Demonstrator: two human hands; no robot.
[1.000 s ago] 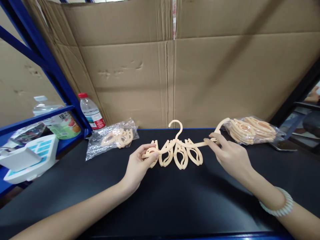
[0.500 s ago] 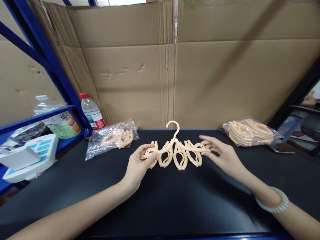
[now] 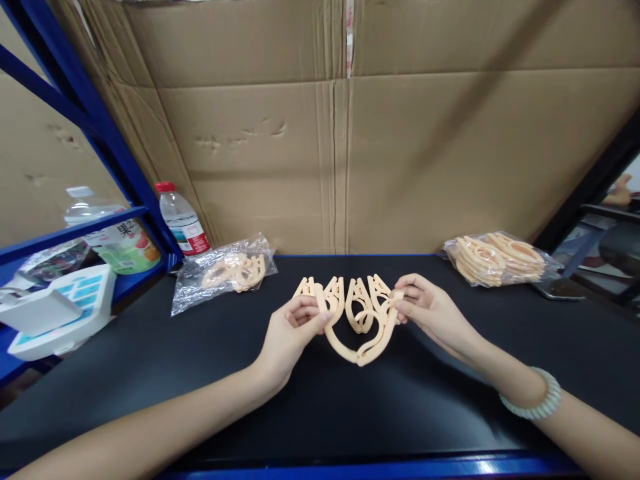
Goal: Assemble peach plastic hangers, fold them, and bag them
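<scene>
A cream folding clothes hanger is held between my two hands, its arms bent up into a U and its hook turned inward. My left hand pinches the left arm between thumb and fingers. At the other arm's end, my right hand has its thumb and fingers closed on the plastic. Just behind, several folded hangers of the same kind lie in a row on the black table; the held hanger partly hides them.
Back left lies a clear bag with folded hangers. A fuller bag of them sits back right, beside a phone-like flat object. A red-capped bottle and white device stand left. Cardboard walls the back.
The hanger's arms have folded from spread out to a U, and its hook has swung down between them. My right hand has moved left and closed on the arm's end.
</scene>
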